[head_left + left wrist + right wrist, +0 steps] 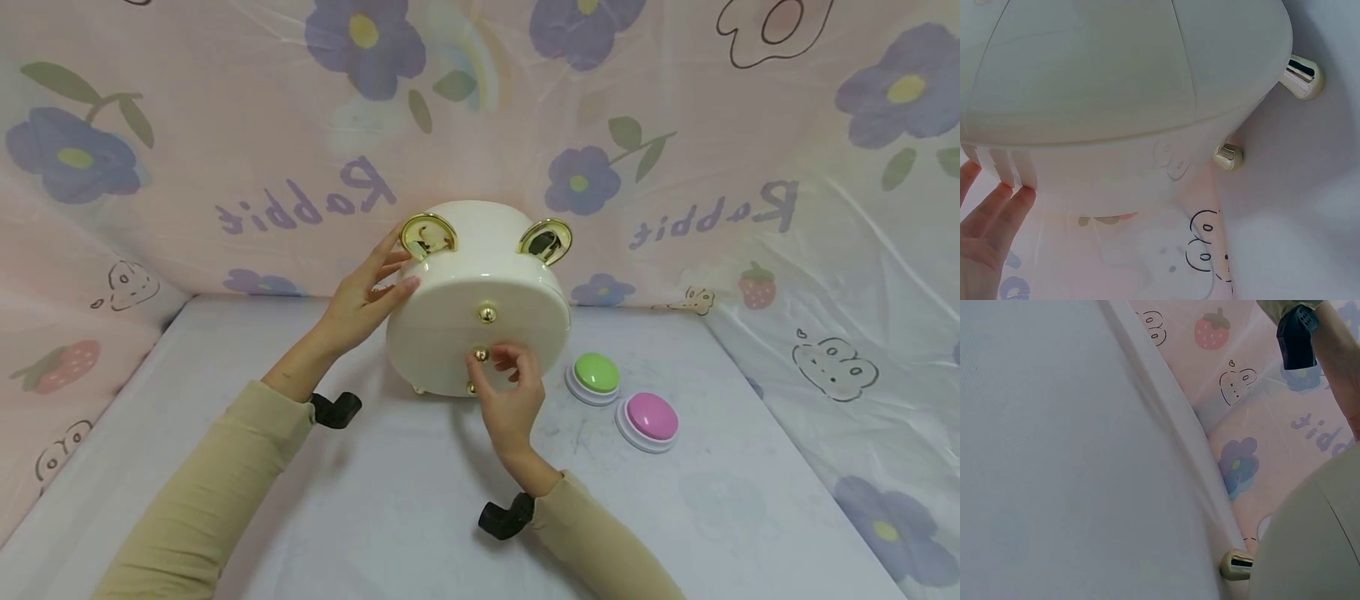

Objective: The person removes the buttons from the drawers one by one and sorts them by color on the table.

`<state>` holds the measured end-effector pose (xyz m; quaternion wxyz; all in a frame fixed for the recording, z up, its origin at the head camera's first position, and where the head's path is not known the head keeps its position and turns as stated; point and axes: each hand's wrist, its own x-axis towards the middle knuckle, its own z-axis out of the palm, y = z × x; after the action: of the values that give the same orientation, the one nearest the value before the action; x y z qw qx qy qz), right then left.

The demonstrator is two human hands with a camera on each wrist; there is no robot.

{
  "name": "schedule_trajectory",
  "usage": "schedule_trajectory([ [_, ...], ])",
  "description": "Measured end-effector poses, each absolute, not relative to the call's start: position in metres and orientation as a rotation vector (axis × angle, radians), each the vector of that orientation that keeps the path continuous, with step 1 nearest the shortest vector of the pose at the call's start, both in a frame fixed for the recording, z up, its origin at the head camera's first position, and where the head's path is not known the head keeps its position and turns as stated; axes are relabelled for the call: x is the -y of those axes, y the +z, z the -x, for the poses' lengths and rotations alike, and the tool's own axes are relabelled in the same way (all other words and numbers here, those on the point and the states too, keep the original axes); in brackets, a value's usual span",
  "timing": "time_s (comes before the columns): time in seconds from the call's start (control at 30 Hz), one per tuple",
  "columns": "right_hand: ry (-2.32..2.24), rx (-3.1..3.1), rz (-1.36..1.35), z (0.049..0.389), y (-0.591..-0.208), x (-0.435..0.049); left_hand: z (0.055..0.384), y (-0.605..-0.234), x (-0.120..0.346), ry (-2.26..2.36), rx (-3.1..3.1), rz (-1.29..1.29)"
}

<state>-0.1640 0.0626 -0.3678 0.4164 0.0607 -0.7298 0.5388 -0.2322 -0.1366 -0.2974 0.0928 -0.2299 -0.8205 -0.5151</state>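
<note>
A white rounded drawer box [480, 287] with gold-rimmed ears and gold knobs down its front stands on small gold feet. My left hand [356, 304] rests on its upper left side, fingers extended around the back and thumb near the front edge. In the left wrist view, the fingertips of that left hand [991, 231] touch the box's side wall. At the middle gold knob [481, 354], my right hand [513, 404] pinches with thumb and index finger, the other fingers curled. The lower knob is partly hidden by the thumb. In the right wrist view the right hand is out of sight.
To the right of the box sit a green push button [597, 372] and a pink push button [652, 417], both on white bases. A white cloth covers the table [405, 517]. Behind it hangs a pink patterned curtain [480, 150], close to the box's back.
</note>
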Motion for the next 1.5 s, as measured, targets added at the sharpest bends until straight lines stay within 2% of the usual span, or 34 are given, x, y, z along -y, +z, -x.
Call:
schedule_trajectory([
  [0.43,1.350,1.779,-0.126,0.165,-0.369,-0.058,0.233,-0.299,0.137,-1.514,2.433,0.679],
  [1.5,1.531,1.763,-0.276,0.150,-0.372,-0.064,0.231,-0.299,0.138,-1.525,2.454,0.669],
])
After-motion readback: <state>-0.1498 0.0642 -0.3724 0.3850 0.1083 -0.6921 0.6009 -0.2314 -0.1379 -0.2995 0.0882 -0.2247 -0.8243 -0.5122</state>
